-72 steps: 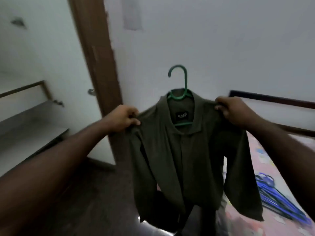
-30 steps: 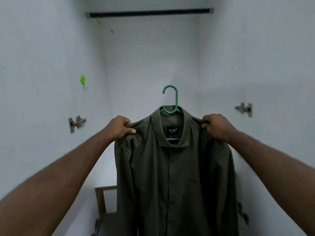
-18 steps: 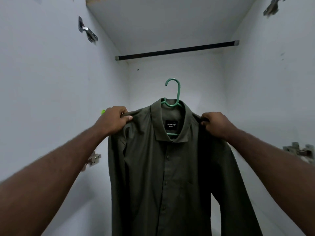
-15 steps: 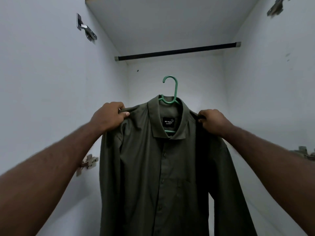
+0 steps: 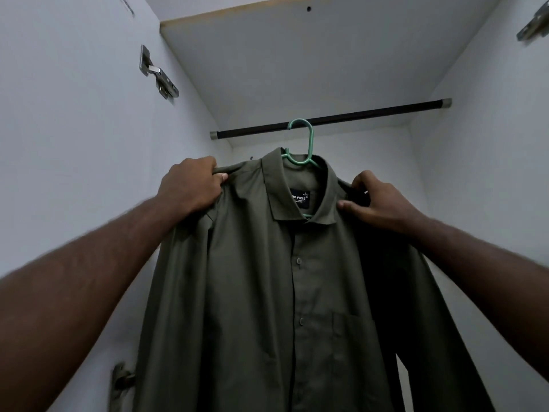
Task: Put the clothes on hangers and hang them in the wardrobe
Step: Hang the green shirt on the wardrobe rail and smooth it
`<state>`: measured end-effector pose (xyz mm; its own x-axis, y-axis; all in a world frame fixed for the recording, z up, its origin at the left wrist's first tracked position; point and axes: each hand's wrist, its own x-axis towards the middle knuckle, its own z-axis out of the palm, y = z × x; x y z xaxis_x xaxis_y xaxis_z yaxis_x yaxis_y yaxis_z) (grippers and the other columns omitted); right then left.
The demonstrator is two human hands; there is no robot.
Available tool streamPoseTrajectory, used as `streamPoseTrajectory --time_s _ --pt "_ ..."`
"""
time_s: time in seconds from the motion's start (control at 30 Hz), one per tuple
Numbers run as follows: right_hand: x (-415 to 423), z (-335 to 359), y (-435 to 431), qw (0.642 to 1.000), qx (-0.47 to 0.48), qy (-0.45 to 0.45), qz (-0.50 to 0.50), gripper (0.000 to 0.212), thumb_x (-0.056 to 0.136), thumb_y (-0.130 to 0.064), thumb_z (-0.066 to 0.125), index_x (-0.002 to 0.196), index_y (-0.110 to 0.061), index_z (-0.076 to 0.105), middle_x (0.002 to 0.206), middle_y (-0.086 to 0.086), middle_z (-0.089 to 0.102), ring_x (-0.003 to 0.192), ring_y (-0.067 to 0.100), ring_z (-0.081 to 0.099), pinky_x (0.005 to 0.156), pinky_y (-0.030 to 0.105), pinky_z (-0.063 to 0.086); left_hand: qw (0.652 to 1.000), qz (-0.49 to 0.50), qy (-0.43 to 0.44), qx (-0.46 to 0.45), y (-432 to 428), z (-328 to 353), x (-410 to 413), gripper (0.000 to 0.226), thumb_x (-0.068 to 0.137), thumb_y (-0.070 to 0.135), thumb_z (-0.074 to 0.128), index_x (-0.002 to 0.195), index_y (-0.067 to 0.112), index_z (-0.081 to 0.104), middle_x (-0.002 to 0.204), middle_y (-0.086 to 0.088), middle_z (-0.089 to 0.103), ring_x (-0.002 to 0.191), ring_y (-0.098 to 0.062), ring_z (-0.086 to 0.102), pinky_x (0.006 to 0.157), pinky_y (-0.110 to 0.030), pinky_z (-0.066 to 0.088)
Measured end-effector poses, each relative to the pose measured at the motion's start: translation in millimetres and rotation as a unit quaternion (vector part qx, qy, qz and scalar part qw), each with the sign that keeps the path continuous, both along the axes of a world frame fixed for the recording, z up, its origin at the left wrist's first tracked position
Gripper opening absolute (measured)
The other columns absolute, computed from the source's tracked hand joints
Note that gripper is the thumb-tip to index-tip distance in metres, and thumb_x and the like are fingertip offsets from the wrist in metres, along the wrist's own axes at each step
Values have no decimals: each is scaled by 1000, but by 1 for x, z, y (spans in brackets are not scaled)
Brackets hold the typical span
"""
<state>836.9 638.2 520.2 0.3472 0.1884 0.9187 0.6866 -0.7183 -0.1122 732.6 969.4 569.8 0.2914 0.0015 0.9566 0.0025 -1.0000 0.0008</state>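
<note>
An olive-green buttoned shirt (image 5: 282, 292) hangs on a green plastic hanger (image 5: 309, 144) inside a white wardrobe. The hanger's hook overlaps the dark hanging rail (image 5: 371, 113); whether it rests on the rail I cannot tell. My left hand (image 5: 190, 188) grips the shirt's left shoulder. My right hand (image 5: 377, 200) holds the right shoulder, fingers curled over its top and thumb pressed on the front. The hanger's arms are hidden under the shirt.
White wardrobe side walls stand close on both sides. Metal door hinges (image 5: 159, 75) are fixed to the left wall, and another hinge (image 5: 534, 23) sits at the top right. A shelf board (image 5: 297, 34) forms the ceiling above the rail. A lower hinge (image 5: 120, 379) shows at the bottom left.
Both hands have lifted the shirt upward and further into the wardrobe. The hanger hook, below the rail before, now reaches it.
</note>
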Motion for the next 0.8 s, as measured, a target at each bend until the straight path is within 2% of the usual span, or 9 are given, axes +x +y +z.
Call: streamPoseTrajectory --time_s 0.1,0.17,0.27,0.37,0.43,0.53,0.63,0.73,0.8 --pt "23 2 18 998 -69 8 1 98 68 -55 81 145 -20 32 137 6 48 123 22 50 102 33 41 1000 25 3 17 12 17 9 28 96 40 49 83 16 49 87 -8 56 85 -30 51 73 -36 38" --pt "46 0 32 994 -100 -15 -28 108 69 -52 82 152 -23 19 144 9 40 129 27 44 105 36 39 999 40 6 31 13 26 12 27 97 38 49 83 15 49 87 -7 55 85 -28 49 73 -36 37" --pt "81 -4 49 993 -100 -51 -39 102 78 -43 77 155 -22 13 143 11 38 125 32 45 101 40 43 998 50 23 42 10 36 17 24 97 34 52 88 12 52 91 -8 55 86 -26 47 74 -34 35" --pt "113 0 60 993 -107 -52 -8 98 82 -42 72 156 -23 11 144 10 39 124 30 46 100 37 43 998 12 50 20 10 43 20 19 94 31 59 102 14 56 95 -7 57 93 -25 51 76 -31 35" --pt "134 9 62 992 -112 -56 19 99 82 -43 73 157 -24 10 145 10 39 125 29 46 100 33 40 996 6 86 30 6 47 23 35 90 37 64 118 18 55 102 -4 57 99 -24 54 80 -29 38" --pt "168 26 63 991 -115 -64 40 100 83 -44 73 157 -25 8 148 9 38 129 28 44 101 29 37 984 16 168 61 -5 48 29 72 74 55 74 135 28 47 121 3 53 112 -18 53 93 -27 40" --pt "197 41 61 989 -124 -59 61 99 84 -43 72 157 -25 6 152 8 34 133 25 41 101 25 33 975 81 182 100 -9 51 48 90 71 46 81 146 25 36 135 -1 45 123 -19 47 100 -27 39" --pt "219 55 69 985 -138 -60 86 96 86 -43 71 157 -25 9 152 6 34 133 24 41 101 24 33 961 164 165 149 -10 53 66 84 81 39 74 150 20 30 138 -6 40 122 -21 46 99 -27 39" --pt "234 64 78 983 -128 -71 114 88 85 -41 72 155 -25 21 150 6 38 131 24 44 101 26 35 944 227 150 186 -11 56 76 75 88 37 66 150 16 29 140 -9 40 123 -24 46 100 -28 37"
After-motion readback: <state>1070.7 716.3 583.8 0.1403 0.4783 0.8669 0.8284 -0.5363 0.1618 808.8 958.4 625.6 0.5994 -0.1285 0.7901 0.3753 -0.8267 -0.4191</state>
